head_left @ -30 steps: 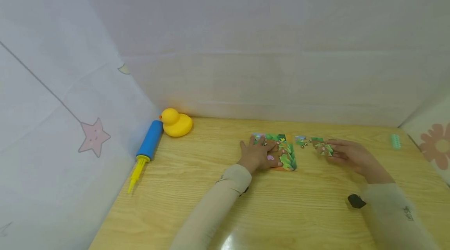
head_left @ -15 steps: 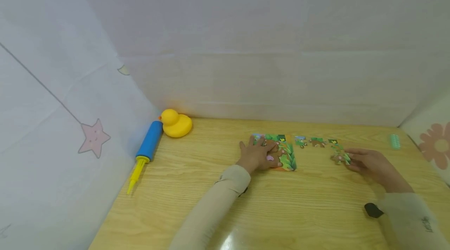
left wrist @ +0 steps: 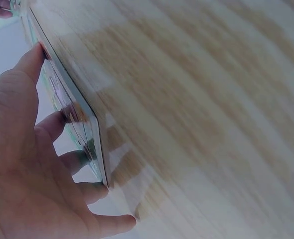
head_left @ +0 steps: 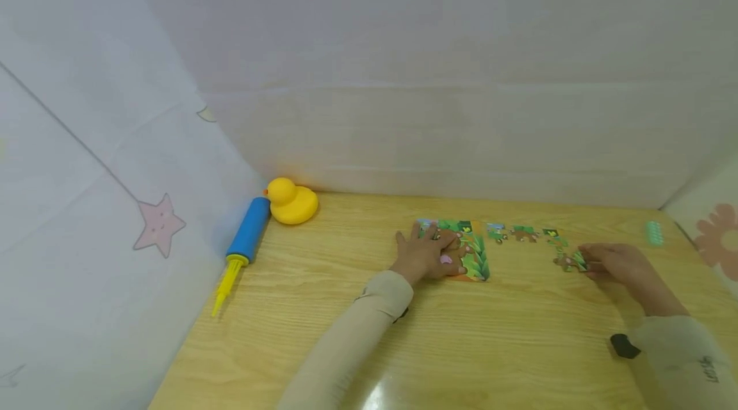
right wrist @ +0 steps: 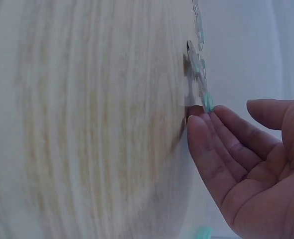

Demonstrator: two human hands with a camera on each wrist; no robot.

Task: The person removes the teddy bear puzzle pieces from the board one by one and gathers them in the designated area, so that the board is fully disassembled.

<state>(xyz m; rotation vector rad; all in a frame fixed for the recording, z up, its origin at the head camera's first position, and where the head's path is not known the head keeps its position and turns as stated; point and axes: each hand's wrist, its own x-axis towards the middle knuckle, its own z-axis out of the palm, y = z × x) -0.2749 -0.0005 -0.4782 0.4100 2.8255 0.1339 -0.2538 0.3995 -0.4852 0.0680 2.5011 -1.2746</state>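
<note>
On the wooden table, my left hand point(head_left: 423, 256) lies with fingers spread over a picture puzzle board point(head_left: 475, 262). Its fingertips meet the board's face and edge in the left wrist view, one finger reaching past onto the table. Off to the right, my right hand point(head_left: 617, 262) holds a jigsaw piece point(head_left: 567, 261), brown and green, by its right end. In the right wrist view that piece point(right wrist: 198, 67) tilts close over the table, fingertips at its near end and the thumb apart from it. Loose jigsaw pieces point(head_left: 524, 234) lie in a row beyond.
A yellow rubber duck point(head_left: 293, 203) sits at the back left, touching or close to a blue and yellow hand pump point(head_left: 248, 230). A small green ribbed item point(head_left: 654, 232) lies at the far right. Cloth walls point(head_left: 403, 109) close off the back and sides.
My right hand has moved right with the jigsaw piece, away from the board, bringing another loose piece into sight. The left hand has stayed on the board.
</note>
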